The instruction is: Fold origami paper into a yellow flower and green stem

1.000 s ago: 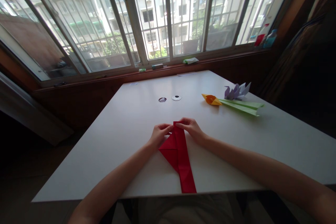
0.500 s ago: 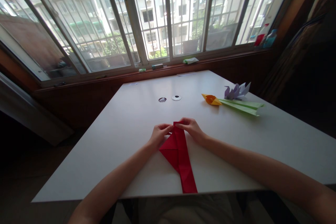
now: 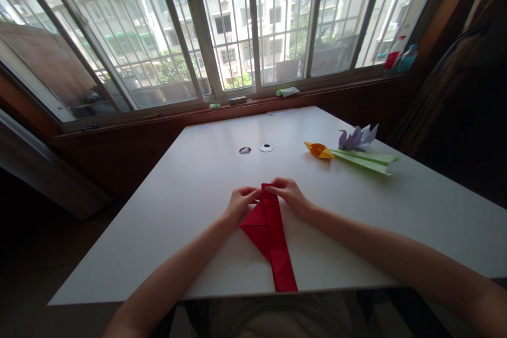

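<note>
A folded sheet of red paper [image 3: 271,232] lies on the white table [image 3: 206,185], a long narrow strip with a triangular flap on its left side; its near end reaches the table's front edge. My left hand [image 3: 240,203] pinches the paper's far tip from the left. My right hand [image 3: 289,193] pinches the same tip from the right, fingers curled over the top edge. Both hands rest on the table surface.
An orange and green paper flower [image 3: 348,157] and a purple paper figure [image 3: 358,137] lie at the right. Two small round discs [image 3: 255,149] sit in the table's middle. Small items and bottles [image 3: 400,55] stand on the window sill behind.
</note>
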### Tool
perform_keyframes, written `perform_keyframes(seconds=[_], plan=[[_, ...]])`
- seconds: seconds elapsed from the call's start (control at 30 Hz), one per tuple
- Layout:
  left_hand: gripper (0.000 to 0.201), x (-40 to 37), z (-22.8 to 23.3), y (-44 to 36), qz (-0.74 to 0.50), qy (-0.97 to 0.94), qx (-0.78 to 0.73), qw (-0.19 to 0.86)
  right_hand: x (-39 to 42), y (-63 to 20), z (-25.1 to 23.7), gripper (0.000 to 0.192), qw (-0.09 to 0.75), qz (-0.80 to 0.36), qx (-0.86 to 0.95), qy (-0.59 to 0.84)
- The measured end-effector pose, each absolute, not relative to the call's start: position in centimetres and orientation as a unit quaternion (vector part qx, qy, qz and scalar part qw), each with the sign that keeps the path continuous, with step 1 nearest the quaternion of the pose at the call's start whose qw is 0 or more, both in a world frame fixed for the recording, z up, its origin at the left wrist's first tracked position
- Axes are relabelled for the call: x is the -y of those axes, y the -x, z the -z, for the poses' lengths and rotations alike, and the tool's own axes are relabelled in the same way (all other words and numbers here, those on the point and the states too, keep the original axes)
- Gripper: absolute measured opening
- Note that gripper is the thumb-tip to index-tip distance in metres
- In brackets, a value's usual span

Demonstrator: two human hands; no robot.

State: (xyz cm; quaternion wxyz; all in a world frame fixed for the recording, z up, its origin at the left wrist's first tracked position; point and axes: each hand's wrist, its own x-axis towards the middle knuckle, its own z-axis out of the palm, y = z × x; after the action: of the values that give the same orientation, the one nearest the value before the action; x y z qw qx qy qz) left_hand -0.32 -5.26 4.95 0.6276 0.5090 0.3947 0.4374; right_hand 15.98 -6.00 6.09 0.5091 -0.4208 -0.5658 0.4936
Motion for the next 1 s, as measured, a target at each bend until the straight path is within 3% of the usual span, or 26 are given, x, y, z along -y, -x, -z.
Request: perform_keyframes(seconds=[0.57, 1.0], plan=[[0.029, 5.37, -5.25, 0.20, -0.442, -0.501, -0.398, 0.629, 5.89, -16.03, -5.84, 0.027, 0.502, -0.488, 0.573, 0.425], [0.028, 4.97, -4.74, 0.01, -0.457, -0.543, -0.435, 0.555, 5.77, -15.99, -5.72, 0.026, 0.526, -0.456, 0.571, 0.435]])
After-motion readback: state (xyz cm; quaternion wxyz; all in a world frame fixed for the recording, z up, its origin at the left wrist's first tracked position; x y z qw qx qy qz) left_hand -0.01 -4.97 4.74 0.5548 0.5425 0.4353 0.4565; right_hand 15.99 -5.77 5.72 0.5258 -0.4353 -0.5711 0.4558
